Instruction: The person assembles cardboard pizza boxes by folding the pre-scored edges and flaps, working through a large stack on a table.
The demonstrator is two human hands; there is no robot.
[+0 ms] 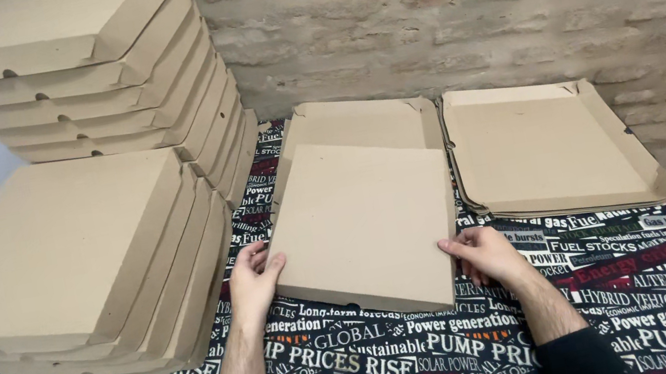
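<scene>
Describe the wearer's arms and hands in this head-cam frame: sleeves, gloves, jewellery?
Both hands are bare: no gloves, and no rings or watch that I can see on the left hand or the right hand. The forearms are uncovered. A dark sleeve, black or near it, sits pushed up on the right arm; a dark edge shows at the left arm's bottom too.
</scene>
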